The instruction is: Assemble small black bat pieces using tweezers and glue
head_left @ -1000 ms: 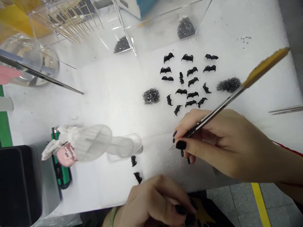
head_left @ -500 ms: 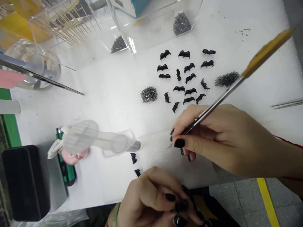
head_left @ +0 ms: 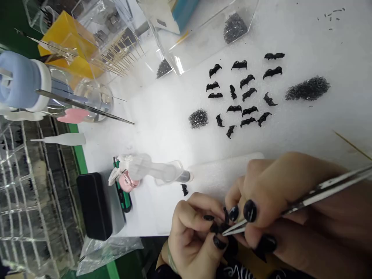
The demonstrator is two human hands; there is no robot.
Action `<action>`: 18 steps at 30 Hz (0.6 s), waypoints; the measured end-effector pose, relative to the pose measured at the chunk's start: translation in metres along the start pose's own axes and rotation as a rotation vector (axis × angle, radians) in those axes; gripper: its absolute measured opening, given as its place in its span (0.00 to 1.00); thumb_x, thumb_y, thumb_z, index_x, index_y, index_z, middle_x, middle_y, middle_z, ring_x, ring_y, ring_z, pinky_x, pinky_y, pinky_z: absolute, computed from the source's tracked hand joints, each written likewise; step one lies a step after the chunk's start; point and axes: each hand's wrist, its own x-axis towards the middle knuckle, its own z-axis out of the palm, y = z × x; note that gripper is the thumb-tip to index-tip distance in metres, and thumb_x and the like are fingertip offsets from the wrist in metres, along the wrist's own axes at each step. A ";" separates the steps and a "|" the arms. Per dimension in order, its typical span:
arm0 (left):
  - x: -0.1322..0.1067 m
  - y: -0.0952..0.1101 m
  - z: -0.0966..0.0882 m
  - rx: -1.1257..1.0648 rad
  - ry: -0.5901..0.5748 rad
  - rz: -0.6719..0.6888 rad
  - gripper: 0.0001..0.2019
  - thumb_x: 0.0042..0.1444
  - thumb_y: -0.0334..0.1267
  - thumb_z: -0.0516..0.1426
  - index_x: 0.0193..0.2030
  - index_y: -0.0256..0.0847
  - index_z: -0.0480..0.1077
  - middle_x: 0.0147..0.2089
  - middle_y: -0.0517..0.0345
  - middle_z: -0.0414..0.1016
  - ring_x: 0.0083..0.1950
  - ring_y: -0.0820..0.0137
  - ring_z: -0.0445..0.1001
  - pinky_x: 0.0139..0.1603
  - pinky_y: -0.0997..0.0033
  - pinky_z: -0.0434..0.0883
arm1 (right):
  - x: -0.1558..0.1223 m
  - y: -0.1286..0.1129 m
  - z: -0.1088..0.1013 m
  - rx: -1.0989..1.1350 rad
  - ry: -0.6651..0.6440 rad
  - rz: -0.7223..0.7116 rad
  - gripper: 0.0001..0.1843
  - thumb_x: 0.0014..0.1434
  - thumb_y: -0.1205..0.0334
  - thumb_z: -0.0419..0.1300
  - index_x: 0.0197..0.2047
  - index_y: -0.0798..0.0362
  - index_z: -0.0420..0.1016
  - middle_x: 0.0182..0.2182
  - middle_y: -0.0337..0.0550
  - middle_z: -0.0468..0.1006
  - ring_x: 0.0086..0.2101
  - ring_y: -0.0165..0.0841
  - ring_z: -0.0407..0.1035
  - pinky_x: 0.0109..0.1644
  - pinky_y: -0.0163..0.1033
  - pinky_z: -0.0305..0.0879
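My left hand [head_left: 194,236] is at the table's front edge, thumb and fingers pinching a small black bat-shaped piece [head_left: 214,228], mostly hidden by the fingertips. Metal tweezers [head_left: 319,195] are held in my right hand [head_left: 279,205]. Their tips reach the black piece, and whether they grip it I cannot tell. My right fingers meet the left ones around it. Several similar black pieces [head_left: 234,109] are spread over the white foam surface beyond my hands. Another black piece [head_left: 184,190] sits beside a clear-capped tube [head_left: 183,176], left of my fingers.
Piles of tiny dark bits [head_left: 198,118] lie on the white table [head_left: 157,135]. Clear boxes [head_left: 200,42] stand at the back. Long tweezers [head_left: 87,107], a black case [head_left: 94,205] and a pink item [head_left: 128,182] are at left. A thin golden stick [head_left: 353,145] lies at right.
The yellow-handled tool with a fine tip has left my right hand, which now holds tweezers. That hand has come down to my left hand. The camera view has shifted.
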 end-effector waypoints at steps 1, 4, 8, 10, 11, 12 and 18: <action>-0.001 0.000 -0.001 0.013 0.011 -0.003 0.06 0.63 0.36 0.66 0.43 0.46 0.73 0.41 0.56 0.83 0.35 0.67 0.82 0.33 0.75 0.79 | -0.002 0.001 0.003 0.016 0.012 0.002 0.20 0.71 0.77 0.51 0.52 0.41 0.70 0.34 0.37 0.78 0.42 0.30 0.81 0.45 0.31 0.82; -0.003 -0.002 -0.002 0.038 0.015 -0.018 0.05 0.63 0.36 0.64 0.42 0.46 0.73 0.40 0.56 0.81 0.34 0.67 0.80 0.31 0.74 0.77 | -0.008 0.008 0.014 -0.065 0.148 0.079 0.17 0.68 0.75 0.60 0.50 0.40 0.69 0.38 0.36 0.81 0.39 0.30 0.83 0.41 0.27 0.82; -0.006 -0.002 -0.003 0.062 0.061 -0.009 0.06 0.62 0.35 0.66 0.41 0.46 0.72 0.42 0.57 0.82 0.33 0.69 0.80 0.30 0.75 0.75 | -0.011 0.014 0.021 -0.146 0.389 0.053 0.11 0.67 0.72 0.63 0.45 0.44 0.70 0.36 0.36 0.82 0.36 0.29 0.83 0.39 0.22 0.80; -0.005 0.000 -0.003 0.099 0.053 -0.002 0.06 0.61 0.34 0.66 0.40 0.45 0.72 0.41 0.57 0.83 0.34 0.68 0.81 0.32 0.74 0.77 | -0.009 0.014 0.015 -0.200 0.288 0.020 0.15 0.65 0.76 0.63 0.45 0.45 0.70 0.37 0.34 0.83 0.37 0.27 0.83 0.41 0.19 0.79; -0.004 0.001 -0.004 0.123 0.054 0.005 0.06 0.61 0.34 0.66 0.40 0.45 0.73 0.41 0.57 0.83 0.34 0.68 0.81 0.33 0.74 0.78 | -0.008 0.012 0.012 -0.228 0.222 0.005 0.17 0.64 0.78 0.63 0.46 0.45 0.69 0.37 0.34 0.83 0.37 0.26 0.83 0.41 0.18 0.78; -0.003 0.003 -0.004 0.154 0.054 0.005 0.06 0.60 0.33 0.67 0.40 0.44 0.73 0.40 0.57 0.83 0.35 0.68 0.81 0.34 0.74 0.79 | -0.008 0.011 0.009 -0.250 0.172 -0.002 0.18 0.64 0.79 0.63 0.46 0.45 0.68 0.38 0.33 0.83 0.37 0.26 0.84 0.41 0.18 0.78; 0.004 0.010 0.000 0.225 0.103 -0.029 0.09 0.56 0.31 0.69 0.35 0.44 0.74 0.36 0.59 0.82 0.32 0.69 0.81 0.31 0.75 0.80 | -0.005 0.010 0.007 -0.288 0.228 -0.004 0.14 0.65 0.77 0.63 0.45 0.47 0.70 0.36 0.33 0.81 0.32 0.22 0.81 0.37 0.16 0.75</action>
